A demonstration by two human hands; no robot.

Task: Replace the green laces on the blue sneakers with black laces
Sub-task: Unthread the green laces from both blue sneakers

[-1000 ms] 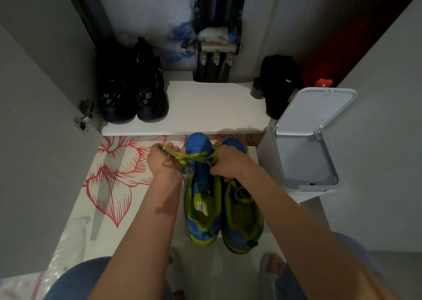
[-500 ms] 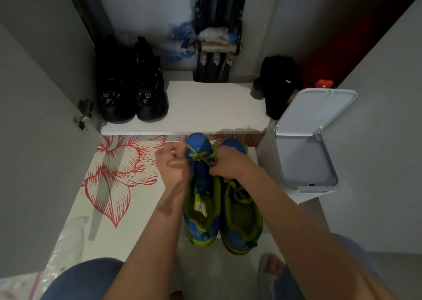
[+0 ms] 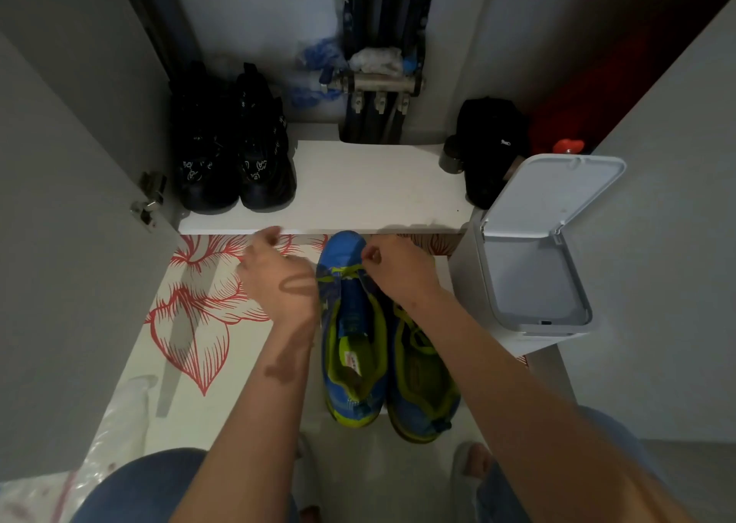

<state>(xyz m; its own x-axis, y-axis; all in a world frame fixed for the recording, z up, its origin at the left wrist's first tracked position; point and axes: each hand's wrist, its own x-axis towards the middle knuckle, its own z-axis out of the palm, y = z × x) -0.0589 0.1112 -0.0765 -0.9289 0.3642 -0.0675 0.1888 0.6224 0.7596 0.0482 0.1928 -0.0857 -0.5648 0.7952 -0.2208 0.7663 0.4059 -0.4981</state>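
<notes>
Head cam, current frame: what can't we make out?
- Left hand: motion-blurred in the head view; unclear whether it holds anything.
- Right blue-and-lime sneaker: its toe is hidden under the right hand, which pinches the green lace.
- Black soft object on the white shelf: too dark to identify, partly behind the white plastic bin lid.

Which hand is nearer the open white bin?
Right. The right hand pinches the green lace at the sneakers' toes, beside the bin; the left hand is beyond the sneakers, farther off.
</notes>
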